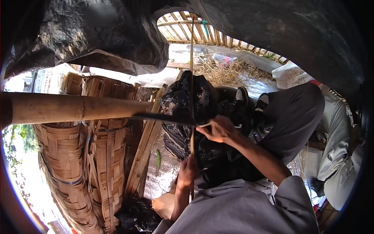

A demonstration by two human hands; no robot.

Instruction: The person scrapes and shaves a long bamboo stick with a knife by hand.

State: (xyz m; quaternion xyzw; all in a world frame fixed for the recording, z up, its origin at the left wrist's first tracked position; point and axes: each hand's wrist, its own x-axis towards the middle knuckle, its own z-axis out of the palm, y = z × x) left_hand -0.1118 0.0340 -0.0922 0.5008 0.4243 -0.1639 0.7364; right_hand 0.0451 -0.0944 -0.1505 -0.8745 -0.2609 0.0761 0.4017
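Observation:
A long thin bamboo strip point(191, 58) runs from near my body up toward the slatted fence. My left hand point(187, 171) is closed around its lower part. Higher up, my right hand point(219, 129) is closed at the near end of a long dark knife point(165, 118), whose handle I cannot see. The blade points left and crosses the strip just beside my right fingers. Beneath both lies a black patterned cloth point(177, 99), draped over my lap.
Tall woven bamboo baskets point(64, 156) stand at left. A thick bamboo pole point(78, 108) crosses above them. Split bamboo slats point(144, 148) lean beside them. Dark plastic sheeting point(272, 31) hangs overhead. Dry straw point(237, 72) lies ahead. Another person's light trousers point(335, 148) show at right.

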